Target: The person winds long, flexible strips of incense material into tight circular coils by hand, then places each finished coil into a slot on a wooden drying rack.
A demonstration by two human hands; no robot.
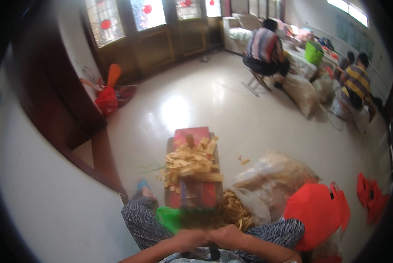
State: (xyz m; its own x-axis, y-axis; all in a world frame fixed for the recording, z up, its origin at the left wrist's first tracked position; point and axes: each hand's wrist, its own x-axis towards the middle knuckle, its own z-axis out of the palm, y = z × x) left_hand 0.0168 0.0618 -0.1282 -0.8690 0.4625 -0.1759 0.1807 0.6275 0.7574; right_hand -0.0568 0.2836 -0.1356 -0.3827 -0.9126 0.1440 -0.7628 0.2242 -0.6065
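Note:
My left hand (190,240) and my right hand (227,235) meet in front of my lap at the bottom of the view, both blurred. Their fingers are bent, and whether anything is between them cannot be made out. Beyond them stands a low bench or small table with a red top (192,132), bearing a heap of flat yellowish strips (191,161). To the right of it, an open plastic sack (260,203) holds more tan strips (237,210). A green plastic bag (168,217) hangs between my knees, below the bench's near end.
A large filled sack (275,171) and a red bag (314,213) lie at my right; another red bag (372,197) is farther right. One person (263,49) sits on a stool beyond, another (357,79) is near sacks (303,93). A wall (52,184) bounds my left.

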